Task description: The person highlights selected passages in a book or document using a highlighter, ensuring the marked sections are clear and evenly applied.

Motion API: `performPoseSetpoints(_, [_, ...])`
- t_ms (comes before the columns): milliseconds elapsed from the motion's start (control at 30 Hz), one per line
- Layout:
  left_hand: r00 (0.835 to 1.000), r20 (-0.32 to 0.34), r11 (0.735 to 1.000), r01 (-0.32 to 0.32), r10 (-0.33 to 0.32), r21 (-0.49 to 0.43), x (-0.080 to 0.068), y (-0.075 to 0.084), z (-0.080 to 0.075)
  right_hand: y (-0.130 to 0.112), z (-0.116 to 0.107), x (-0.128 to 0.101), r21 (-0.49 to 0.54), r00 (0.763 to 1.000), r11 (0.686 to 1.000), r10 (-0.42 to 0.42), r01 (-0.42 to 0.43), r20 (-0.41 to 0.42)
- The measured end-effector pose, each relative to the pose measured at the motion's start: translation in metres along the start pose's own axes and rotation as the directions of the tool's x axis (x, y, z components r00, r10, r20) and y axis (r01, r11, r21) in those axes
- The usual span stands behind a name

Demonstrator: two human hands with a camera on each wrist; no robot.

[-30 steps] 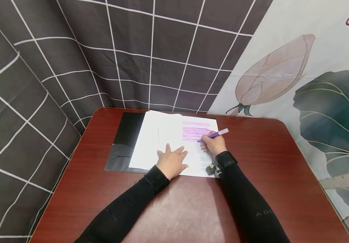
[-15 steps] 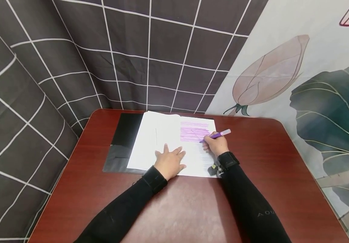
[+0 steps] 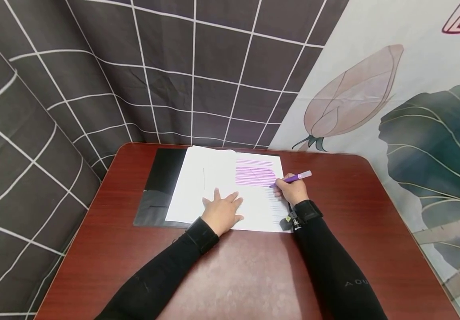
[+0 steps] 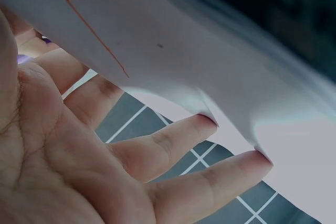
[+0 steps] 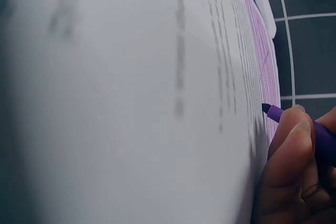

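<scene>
An open book [image 3: 198,178] of white pages lies on the table. Its right page [image 3: 250,209] carries printed lines, the upper ones marked over in purple. My right hand [image 3: 295,191] pinches a purple highlighter [image 3: 299,176] whose dark tip meets the right page at the lower edge of the purple lines. In the right wrist view, the thumb and finger close round the highlighter [image 5: 325,142] near its tip [image 5: 266,108]. With fingers spread, my left hand [image 3: 221,214] rests across the book's lower middle. The left wrist view shows its fingertips [image 4: 260,161] against the paper.
A dark folder or cover [image 3: 162,191] shows under the book's left side. The reddish-brown table [image 3: 334,186] reaches out on both sides. Behind it hang a dark cloth with white grid lines [image 3: 214,58] and a white cloth with a printed flower bud [image 3: 350,100].
My right hand has slid the highlighter rightward along a printed line on the right page. The left hand stays put on the book. The whole head view has shifted slightly.
</scene>
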State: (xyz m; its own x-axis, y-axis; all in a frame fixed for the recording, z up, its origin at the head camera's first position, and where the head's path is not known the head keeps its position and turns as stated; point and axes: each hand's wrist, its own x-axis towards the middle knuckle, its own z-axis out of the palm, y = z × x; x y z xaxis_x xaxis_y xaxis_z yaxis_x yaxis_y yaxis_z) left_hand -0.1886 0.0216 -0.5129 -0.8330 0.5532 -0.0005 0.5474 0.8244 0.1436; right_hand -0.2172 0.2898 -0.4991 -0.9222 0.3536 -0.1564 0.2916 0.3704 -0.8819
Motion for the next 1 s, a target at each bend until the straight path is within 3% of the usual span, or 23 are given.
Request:
performPoseSetpoints(167, [1.000,0.009,1.000,0.004,-0.003,-0.031,0.002,-0.003,0.002,0.003,-0.006,0.002,-0.023,1.000,1.000,0.010,-0.010,-0.001])
performPoseSetpoints(300, [0.999,-0.034,0.999,-0.012,0.010,-0.041,0.007,-0.008,0.018,0.005,-0.010,0.000,-0.027,1.000,0.999,0.025,-0.025,-0.001])
performPoseSetpoints(433, [0.999,-0.036,0.999,-0.015,0.014,-0.040,0.004,-0.006,0.013,0.006,-0.013,-0.001,0.004,0.999,0.999,0.033,-0.033,0.002])
performPoseSetpoints(533, [1.000,0.004,1.000,-0.006,0.007,-0.028,0.000,-0.003,0.000,0.006,-0.015,-0.001,0.023,1.000,0.999,0.031,-0.031,0.005])
performPoseSetpoints(633, [1.000,0.015,1.000,0.003,-0.002,-0.017,-0.001,-0.002,-0.004,0.007,-0.013,-0.001,0.050,0.999,0.998,0.039,-0.039,0.005])
performPoseSetpoints(733, [1.000,-0.007,1.000,-0.004,0.004,-0.007,0.003,-0.005,0.008,0.007,-0.012,-0.003,0.081,0.998,0.995,0.066,-0.066,-0.001])
performPoseSetpoints(800, [1.000,-0.005,1.000,-0.006,0.006,-0.008,0.003,-0.005,0.008,0.005,-0.009,-0.005,0.118,0.998,0.991,0.070,-0.069,-0.006])
performPoseSetpoints(867, [1.000,0.000,1.000,-0.008,0.008,-0.003,0.003,-0.005,0.008,0.000,-0.004,-0.007,0.146,0.999,0.988,0.042,-0.041,-0.010])
performPoseSetpoints(1000, [0.999,0.043,1.000,0.009,-0.009,0.019,-0.001,0.000,-0.006,-0.016,0.021,-0.011,0.184,0.997,0.981,-0.067,0.059,0.033])
